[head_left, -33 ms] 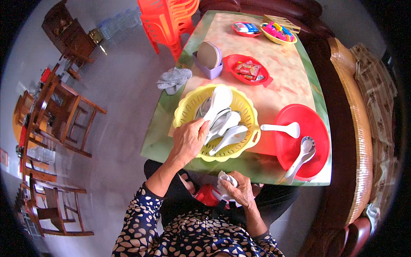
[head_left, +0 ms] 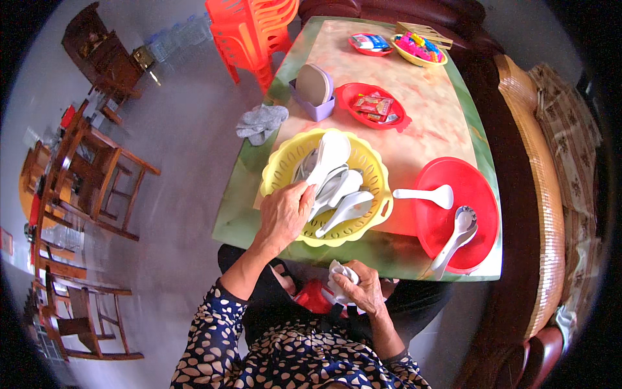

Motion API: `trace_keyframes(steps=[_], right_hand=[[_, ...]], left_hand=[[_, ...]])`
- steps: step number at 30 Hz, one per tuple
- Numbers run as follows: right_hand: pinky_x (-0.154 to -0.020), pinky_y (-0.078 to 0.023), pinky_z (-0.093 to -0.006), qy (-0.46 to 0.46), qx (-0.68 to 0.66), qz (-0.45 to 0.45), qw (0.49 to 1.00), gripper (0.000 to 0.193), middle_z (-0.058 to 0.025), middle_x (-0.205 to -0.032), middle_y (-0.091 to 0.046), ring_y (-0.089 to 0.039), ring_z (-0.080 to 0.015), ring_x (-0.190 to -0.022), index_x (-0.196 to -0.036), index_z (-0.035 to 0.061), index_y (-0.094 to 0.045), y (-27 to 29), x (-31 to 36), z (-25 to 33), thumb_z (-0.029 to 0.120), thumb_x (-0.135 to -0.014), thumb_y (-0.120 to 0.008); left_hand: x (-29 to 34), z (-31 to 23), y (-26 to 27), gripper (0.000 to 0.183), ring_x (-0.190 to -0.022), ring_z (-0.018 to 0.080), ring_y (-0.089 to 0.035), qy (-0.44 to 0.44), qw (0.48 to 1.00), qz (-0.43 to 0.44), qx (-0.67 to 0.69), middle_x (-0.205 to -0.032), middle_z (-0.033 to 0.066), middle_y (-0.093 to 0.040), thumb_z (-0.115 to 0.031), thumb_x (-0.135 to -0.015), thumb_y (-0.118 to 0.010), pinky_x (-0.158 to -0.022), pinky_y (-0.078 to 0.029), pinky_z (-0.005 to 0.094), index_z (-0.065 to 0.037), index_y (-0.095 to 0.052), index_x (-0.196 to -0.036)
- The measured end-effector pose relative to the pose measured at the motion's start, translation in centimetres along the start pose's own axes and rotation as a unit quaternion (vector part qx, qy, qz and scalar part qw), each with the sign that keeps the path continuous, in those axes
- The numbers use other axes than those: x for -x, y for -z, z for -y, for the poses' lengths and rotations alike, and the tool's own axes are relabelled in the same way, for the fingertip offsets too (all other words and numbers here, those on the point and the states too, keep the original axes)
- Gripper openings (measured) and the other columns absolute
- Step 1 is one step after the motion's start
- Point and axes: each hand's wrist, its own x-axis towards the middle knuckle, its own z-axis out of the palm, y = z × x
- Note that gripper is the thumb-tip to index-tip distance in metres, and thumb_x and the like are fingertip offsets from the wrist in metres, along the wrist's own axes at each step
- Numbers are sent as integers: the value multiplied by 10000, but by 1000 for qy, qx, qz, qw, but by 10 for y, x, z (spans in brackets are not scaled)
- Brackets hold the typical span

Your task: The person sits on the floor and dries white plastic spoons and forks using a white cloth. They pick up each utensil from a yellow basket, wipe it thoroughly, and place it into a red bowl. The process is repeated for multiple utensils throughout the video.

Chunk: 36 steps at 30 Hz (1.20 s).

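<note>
My left hand (head_left: pixel 283 211) is closed on the handle of a large white soup spoon (head_left: pixel 333 150), its bowl pointing away from me. The spoon is over a yellow slotted basket (head_left: pixel 275 170) with a scalloped rim. Inside the basket lie several more white spoons (head_left: pixel 353 205). Close to my lap, below the table's near edge, my right hand (head_left: pixel 367 290) is closed around a crumpled white cloth (head_left: pixel 341 275). To the right, a red plastic basin (head_left: pixel 476 188) has one white spoon (head_left: pixel 442 196) across its rim and others (head_left: pixel 455 238), one with a dark pattern, resting in it.
Farther up the table (head_left: pixel 421 104) are a purple holder (head_left: pixel 315 110) with round discs, a red basket (head_left: pixel 350 94) of packets and a yellow bowl (head_left: pixel 421 61) of bright toy pieces. A grey cloth (head_left: pixel 260 123) hangs at the left edge. Orange chairs (head_left: pixel 249 32) stand beyond.
</note>
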Motion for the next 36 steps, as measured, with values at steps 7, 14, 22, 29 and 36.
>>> trace_keyframes(steps=[7, 14, 22, 29, 36], right_hand=[[-595, -466, -315, 19, -14, 9, 1000, 210, -88, -718, -613, -582, -174, -647, -827, 14, -657, 1, -1, -4, 219, -795, -690], [-602, -477, -320, 43, 13, 24, 999, 184, -107, -738, -628, -601, -201, -659, -827, 6, -659, 0, -4, -5, 177, -776, -704], [-599, -469, -339, 5, 12, 56, 998, 191, -121, -718, -617, -594, -224, -644, -827, -3, -658, 2, -9, -1, 160, -746, -715], [-603, -480, -364, 12, 48, 52, 997, 232, -132, -738, -622, -613, -248, -660, -853, -1, -656, 4, -9, -1, 210, -767, -700], [-700, -490, -384, 62, 46, 71, 994, 287, -164, -833, -641, -628, -304, -762, -879, -5, -635, 7, -11, -11, 269, -793, -655]], left_hand=[[-5, 8, -11, 269, -619, 386, -562, -18, 999, -30, -12, -657, 190, -568, -227, -892, -553, -555, -427, 440, -25, -518, -718], [0, 20, -19, 175, -554, 242, -573, -55, 994, -91, 1, -648, 95, -573, -173, -834, -651, -519, -438, 356, -38, -540, -819], [5, 19, -12, 191, -690, 239, -534, -92, 989, -115, -14, -788, 87, -535, -136, -781, -691, -619, -435, 356, -31, -552, -861], [2, 6, -16, 145, -692, 220, -524, -118, 985, -126, -4, -759, 71, -524, -70, -758, -690, -620, -426, 342, -35, -563, -819], [5, -38, -38, 142, -718, 265, -525, -154, 985, -77, 17, -763, 71, -536, -52, -731, -701, -638, -434, 374, -62, -573, -792]])
